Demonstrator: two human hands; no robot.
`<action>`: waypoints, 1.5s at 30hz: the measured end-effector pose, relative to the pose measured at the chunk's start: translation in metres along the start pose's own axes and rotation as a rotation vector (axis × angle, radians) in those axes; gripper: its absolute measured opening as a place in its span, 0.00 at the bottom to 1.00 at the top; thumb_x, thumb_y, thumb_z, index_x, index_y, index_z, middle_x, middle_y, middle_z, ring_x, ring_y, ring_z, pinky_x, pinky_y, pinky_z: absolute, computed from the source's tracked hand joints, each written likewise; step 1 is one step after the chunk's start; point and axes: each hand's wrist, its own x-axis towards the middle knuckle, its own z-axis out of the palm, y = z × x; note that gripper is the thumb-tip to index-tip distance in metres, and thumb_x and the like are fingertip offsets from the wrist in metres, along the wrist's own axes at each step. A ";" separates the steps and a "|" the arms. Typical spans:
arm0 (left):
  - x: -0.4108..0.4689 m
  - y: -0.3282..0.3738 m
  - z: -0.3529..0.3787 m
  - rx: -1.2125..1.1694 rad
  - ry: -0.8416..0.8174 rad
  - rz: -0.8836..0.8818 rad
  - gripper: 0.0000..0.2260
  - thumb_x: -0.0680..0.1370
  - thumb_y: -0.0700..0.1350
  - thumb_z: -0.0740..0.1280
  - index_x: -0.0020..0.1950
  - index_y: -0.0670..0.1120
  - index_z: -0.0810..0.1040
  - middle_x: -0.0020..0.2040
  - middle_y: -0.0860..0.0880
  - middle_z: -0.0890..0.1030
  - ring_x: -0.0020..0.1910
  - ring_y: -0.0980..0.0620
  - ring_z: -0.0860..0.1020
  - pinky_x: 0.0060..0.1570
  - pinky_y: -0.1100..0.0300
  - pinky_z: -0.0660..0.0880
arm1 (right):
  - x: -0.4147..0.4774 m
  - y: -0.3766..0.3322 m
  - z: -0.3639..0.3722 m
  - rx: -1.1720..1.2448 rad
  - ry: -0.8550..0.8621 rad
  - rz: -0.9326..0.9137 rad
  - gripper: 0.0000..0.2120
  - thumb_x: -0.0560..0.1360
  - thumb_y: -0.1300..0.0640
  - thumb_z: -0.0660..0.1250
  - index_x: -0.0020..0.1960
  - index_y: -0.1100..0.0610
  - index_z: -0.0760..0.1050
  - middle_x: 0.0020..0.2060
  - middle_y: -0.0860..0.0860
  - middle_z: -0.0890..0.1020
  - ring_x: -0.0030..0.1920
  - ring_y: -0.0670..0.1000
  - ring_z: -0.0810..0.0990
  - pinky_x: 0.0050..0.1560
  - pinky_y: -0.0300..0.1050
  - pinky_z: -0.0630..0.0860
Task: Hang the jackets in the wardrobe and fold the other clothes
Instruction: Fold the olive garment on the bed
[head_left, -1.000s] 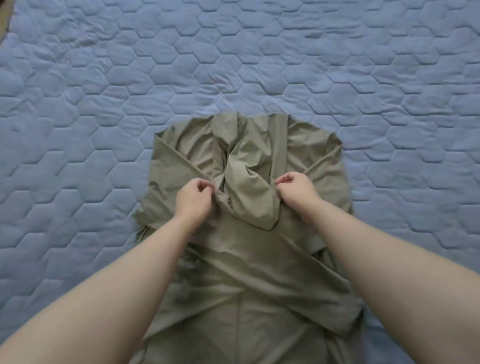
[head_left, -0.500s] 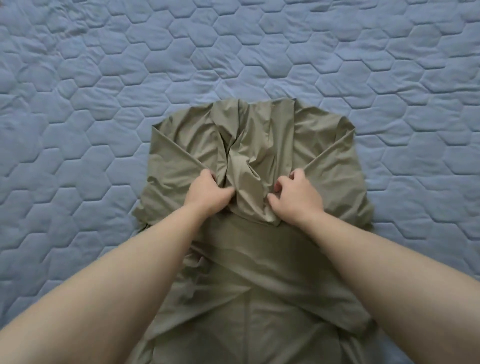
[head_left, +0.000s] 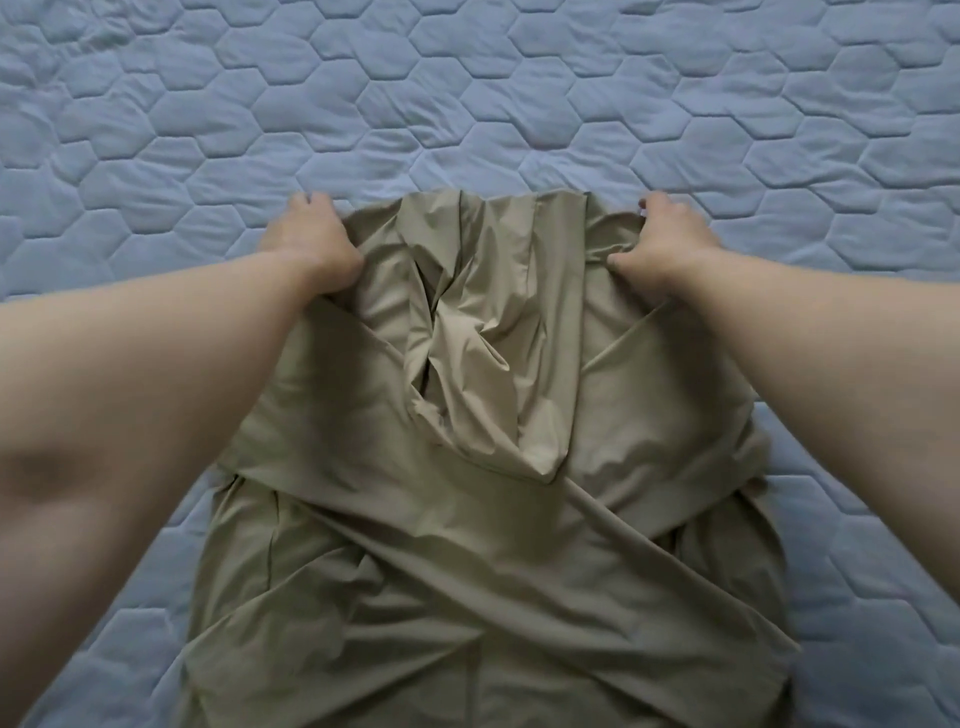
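Olive-green thin hooded garment (head_left: 467, 519) lies flat on blue hexagon-quilted bed cover (head_left: 467, 104), sleeves crossed, hood folded down. Left hand (head_left: 311, 244) and right hand (head_left: 670, 241) grip its far corners.

Between the left hand (head_left: 311, 244) and the right hand (head_left: 670, 241), and nearer than both, the garment (head_left: 467, 545) is one plain olive-khaki, darker in its folds. Beyond and outside them the bed cover (head_left: 467, 104) is pale grey-blue, quilted in repeating hexagons.
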 end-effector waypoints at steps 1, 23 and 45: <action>0.004 -0.005 0.001 0.036 -0.019 -0.002 0.24 0.75 0.45 0.67 0.70 0.41 0.67 0.68 0.36 0.71 0.66 0.33 0.73 0.64 0.43 0.72 | 0.003 0.001 0.000 -0.004 -0.011 0.010 0.35 0.72 0.48 0.72 0.75 0.56 0.65 0.71 0.60 0.70 0.72 0.63 0.69 0.70 0.54 0.70; -0.224 -0.093 -0.034 -0.244 0.206 0.235 0.05 0.75 0.37 0.64 0.49 0.38 0.74 0.46 0.32 0.77 0.46 0.33 0.75 0.41 0.48 0.64 | -0.222 0.040 -0.045 0.122 0.173 -0.231 0.11 0.79 0.51 0.61 0.54 0.58 0.73 0.51 0.66 0.79 0.52 0.66 0.77 0.47 0.55 0.70; -0.504 -0.218 0.124 0.127 -0.353 0.262 0.21 0.75 0.58 0.66 0.61 0.46 0.78 0.66 0.45 0.74 0.59 0.39 0.77 0.51 0.46 0.77 | -0.516 0.156 0.134 -0.314 -0.395 -0.199 0.16 0.77 0.44 0.58 0.56 0.54 0.72 0.53 0.57 0.79 0.58 0.60 0.75 0.51 0.53 0.74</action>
